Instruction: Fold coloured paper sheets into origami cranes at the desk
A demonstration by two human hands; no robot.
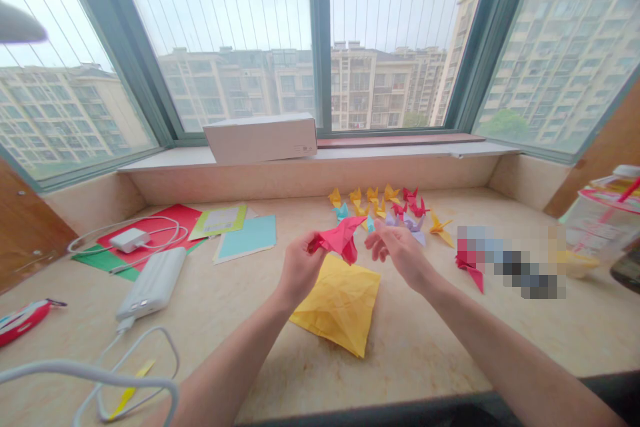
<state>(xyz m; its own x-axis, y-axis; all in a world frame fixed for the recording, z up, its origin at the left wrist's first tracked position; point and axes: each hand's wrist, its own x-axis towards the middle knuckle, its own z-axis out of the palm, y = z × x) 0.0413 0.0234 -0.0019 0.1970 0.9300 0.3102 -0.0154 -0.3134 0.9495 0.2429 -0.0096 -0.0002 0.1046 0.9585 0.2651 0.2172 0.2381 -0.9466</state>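
Observation:
My left hand (301, 267) pinches a red folded-paper crane (343, 239) by one end, holding it up over the counter. To the right of the crane, my right hand (399, 248) is apart from it, with loosely curled fingers and nothing visible in them. Beneath both hands lies a creased square of yellow paper (345, 303). Behind them stand several small paper cranes: yellow ones (373, 195), red ones (411, 196), light blue ones (342, 212) and lilac ones (415, 227). My right hand partly hides some of these.
Left are a white power bank (153, 283), a charger (130, 239), a cable (170, 377), red paper (183, 217) and blue paper (250, 238). A white box (260, 139) rests on the sill. Right are a larger red folded piece (473, 273), a blurred-out patch and a plastic cup (600, 227).

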